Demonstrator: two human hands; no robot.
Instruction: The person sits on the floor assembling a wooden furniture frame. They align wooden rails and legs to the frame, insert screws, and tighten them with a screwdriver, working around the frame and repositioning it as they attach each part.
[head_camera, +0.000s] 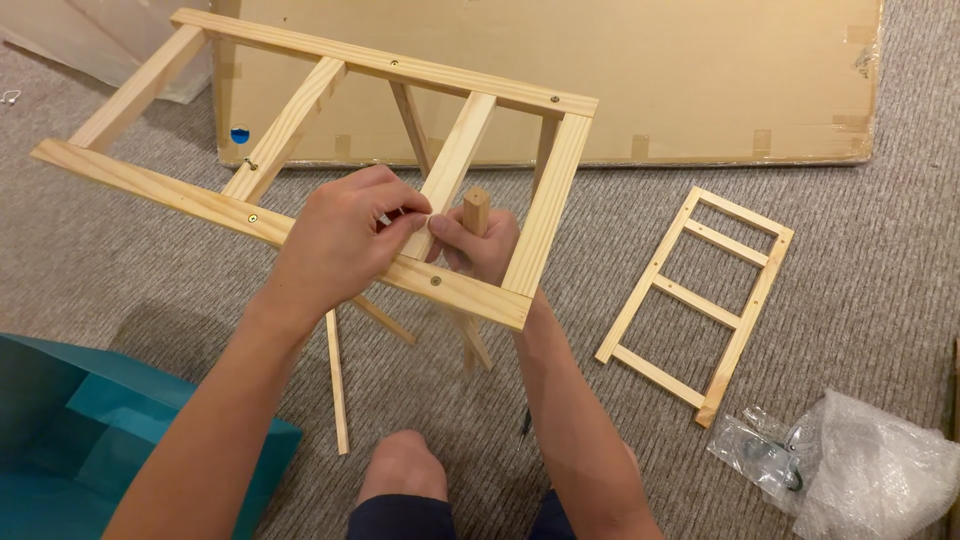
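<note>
A pale wooden frame (300, 130) with several cross slats stands tilted on thin legs above the carpet. My left hand (340, 240) rests on its near rail, thumb and fingertips pinched on something small that I cannot make out beside a slat. My right hand (480, 248) reaches up through the frame from below and grips a short round wooden peg (477, 210) that sticks up between two slats. A brass screw head (436, 281) shows in the near rail just below that hand.
A smaller wooden ladder-like frame (695, 305) lies flat on the carpet at right. Beyond it lies a large flat cardboard box (650, 80). A plastic bag of hardware (770, 455) and bubble wrap (880, 470) sit at lower right. A teal box (90, 440) fills the lower left; my knee (400, 470) is below.
</note>
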